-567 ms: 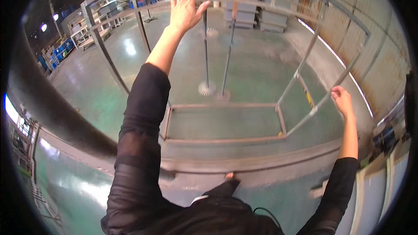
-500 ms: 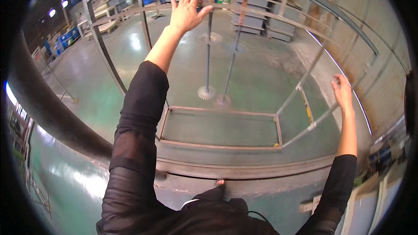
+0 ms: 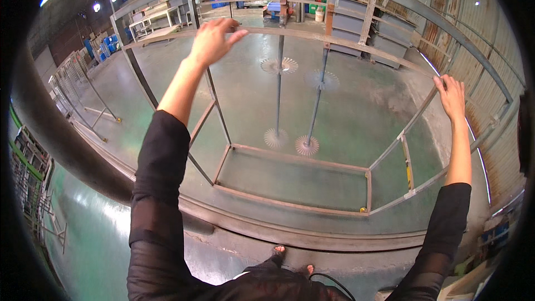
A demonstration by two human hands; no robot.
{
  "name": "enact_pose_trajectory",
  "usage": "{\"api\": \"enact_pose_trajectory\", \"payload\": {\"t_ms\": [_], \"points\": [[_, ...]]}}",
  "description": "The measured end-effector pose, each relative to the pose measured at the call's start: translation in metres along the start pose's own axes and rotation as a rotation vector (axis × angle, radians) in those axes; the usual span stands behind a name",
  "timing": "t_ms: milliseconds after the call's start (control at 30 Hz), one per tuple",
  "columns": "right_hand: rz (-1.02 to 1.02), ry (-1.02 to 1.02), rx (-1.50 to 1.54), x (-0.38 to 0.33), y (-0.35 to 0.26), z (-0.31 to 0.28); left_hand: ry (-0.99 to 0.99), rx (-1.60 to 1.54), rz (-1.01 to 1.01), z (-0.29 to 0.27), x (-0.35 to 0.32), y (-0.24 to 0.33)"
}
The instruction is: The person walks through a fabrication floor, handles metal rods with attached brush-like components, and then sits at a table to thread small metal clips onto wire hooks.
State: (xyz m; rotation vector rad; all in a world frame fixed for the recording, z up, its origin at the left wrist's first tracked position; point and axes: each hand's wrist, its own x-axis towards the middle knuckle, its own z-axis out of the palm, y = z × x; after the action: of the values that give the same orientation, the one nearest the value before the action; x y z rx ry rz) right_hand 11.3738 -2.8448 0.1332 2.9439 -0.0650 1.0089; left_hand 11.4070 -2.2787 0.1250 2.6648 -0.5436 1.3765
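Observation:
A tall rectangular metal frame [image 3: 295,207] stands in front of me, its base resting on the floor. My left hand [image 3: 213,43] is raised at the frame's crossbar [image 3: 345,43] on the left, thumb apart from the fingers; no firm hold shows. At the crossbar's right end, my right hand [image 3: 452,97] has its fingers closed on the frame near an upright. Between the hands, a left rod [image 3: 278,100] and a right rod [image 3: 316,112] hang down. Pale spoked discs, such as this one [image 3: 307,145], sit on both rods.
A thick dark pipe [image 3: 72,147] curves along my left. Low metal rails [image 3: 334,241] cross the floor before my feet. Wire racks [image 3: 69,81] stand at the left, grey bins [image 3: 390,36] at the back right. A corrugated wall [image 3: 446,5] rises on the right.
My right hand has moved up and inward onto the frame's crossbar. The left hand has lowered toward the bar. The view has shifted, and the rods and discs appear farther right.

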Motion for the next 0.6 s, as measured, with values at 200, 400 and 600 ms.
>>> {"api": "enact_pose_trajectory", "payload": {"t_ms": [200,400,600], "points": [[-0.026,0.086,0.200,0.000,-0.002,-0.003,-0.238,0.093,-0.246,-0.005,0.008,-0.038],[0.051,-0.020,0.181,0.016,-0.005,-0.006,-0.230,0.036,-0.330,0.020,0.021,-0.064],[-0.015,0.004,0.160,0.035,0.018,0.041,-0.237,-0.026,-0.278,0.031,0.016,-0.108]]}}
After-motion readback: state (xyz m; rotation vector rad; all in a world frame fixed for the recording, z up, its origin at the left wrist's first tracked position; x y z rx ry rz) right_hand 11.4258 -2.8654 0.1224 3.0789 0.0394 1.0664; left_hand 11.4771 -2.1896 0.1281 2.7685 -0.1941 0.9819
